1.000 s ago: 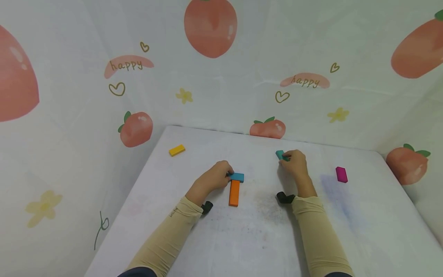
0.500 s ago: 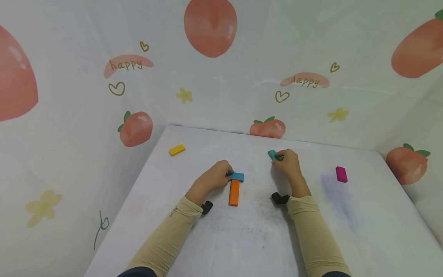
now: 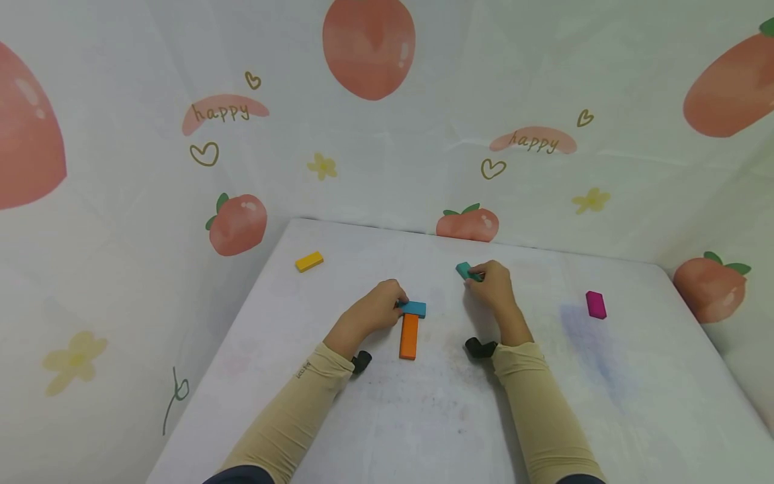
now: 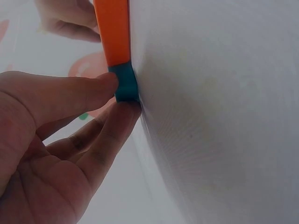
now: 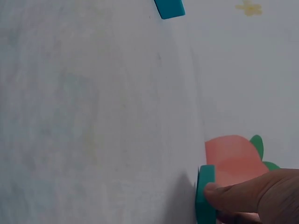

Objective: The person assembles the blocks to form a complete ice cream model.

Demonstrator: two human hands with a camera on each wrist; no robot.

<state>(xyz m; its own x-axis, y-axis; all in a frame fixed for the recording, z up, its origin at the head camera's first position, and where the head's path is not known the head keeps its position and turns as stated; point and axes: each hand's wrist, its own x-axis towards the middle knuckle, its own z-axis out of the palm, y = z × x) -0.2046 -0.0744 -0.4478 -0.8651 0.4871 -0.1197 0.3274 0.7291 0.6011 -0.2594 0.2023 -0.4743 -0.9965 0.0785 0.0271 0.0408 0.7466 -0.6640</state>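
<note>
My left hand (image 3: 376, 309) pinches the left end of a blue block (image 3: 414, 309), thumb on one side and a finger on the other in the left wrist view. The blue block lies crosswise against the far end of an orange block (image 3: 408, 337), and the two make a T shape. Farther right and back, my right hand (image 3: 494, 288) grips a teal block (image 3: 464, 269) between thumb and fingers. That teal block (image 5: 204, 193) casts a shadow on the table in the right wrist view; its near end is covered by the fingers.
On the white table (image 3: 363, 430), a yellow block (image 3: 310, 261) lies at the back left and a magenta block (image 3: 596, 304) at the right. A black wrist device (image 3: 480, 347) sits under the right wrist. Printed cloth walls stand behind and at both sides.
My right hand has moved left with the teal block, closer to the blue and orange blocks. The left hand keeps its hold and has not visibly moved.
</note>
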